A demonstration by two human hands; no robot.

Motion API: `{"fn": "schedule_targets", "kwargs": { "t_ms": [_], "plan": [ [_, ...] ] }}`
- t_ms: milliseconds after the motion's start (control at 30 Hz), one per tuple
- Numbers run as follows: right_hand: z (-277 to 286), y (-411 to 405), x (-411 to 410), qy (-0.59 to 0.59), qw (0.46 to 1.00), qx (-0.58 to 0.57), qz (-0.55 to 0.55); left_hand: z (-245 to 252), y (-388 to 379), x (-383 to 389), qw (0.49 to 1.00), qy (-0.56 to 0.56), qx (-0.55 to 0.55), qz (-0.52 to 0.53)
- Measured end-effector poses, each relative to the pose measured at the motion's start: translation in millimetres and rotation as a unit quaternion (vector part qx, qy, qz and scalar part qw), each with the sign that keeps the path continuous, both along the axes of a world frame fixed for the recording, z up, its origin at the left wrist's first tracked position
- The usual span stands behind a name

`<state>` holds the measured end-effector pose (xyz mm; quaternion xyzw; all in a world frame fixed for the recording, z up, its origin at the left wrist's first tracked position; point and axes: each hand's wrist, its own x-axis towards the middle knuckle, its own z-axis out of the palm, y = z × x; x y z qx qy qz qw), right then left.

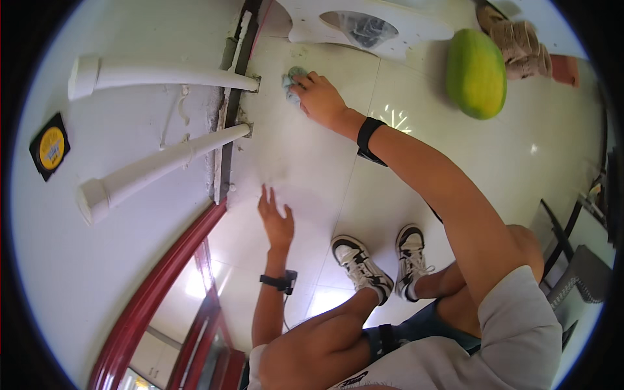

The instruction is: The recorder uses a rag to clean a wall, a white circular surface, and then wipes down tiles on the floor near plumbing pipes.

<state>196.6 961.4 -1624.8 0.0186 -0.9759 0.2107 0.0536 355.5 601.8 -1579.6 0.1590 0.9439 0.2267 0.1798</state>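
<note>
My right hand (322,99) presses a crumpled light-blue cloth (292,87) against the pale floor tiles (312,161), its fingers bent over the cloth. A black strap circles that wrist. Lower on the left, my left hand (277,222) is held over the floor near the wall base, holding nothing, with its fingers apart. A black band with a small device sits on the left wrist. Part of the cloth lies hidden under my right fingers.
Two white pipes (165,73) (170,158) run down the wall into the floor on the left. A white panel with an oval opening (419,24) stands ahead. A green-yellow melon-like fruit (477,73) is at the right, beside brown shoes (516,41). A red door frame (161,278) is lower left.
</note>
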Motion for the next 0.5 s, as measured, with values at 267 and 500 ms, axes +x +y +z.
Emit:
{"fn": "schedule_targets", "kwargs": {
  "t_ms": [267,500],
  "plan": [
    [-2.3,-43.9,56.8,0.003,0.992,0.069,0.109,6.6,38.9,-26.0,0.999,0.012,-0.022,-0.025],
    [7.0,-111.2,98.1,-0.084,0.981,-0.023,0.171,4.5,85.1,-58.4,0.999,0.027,0.018,-0.035]
  ]
}}
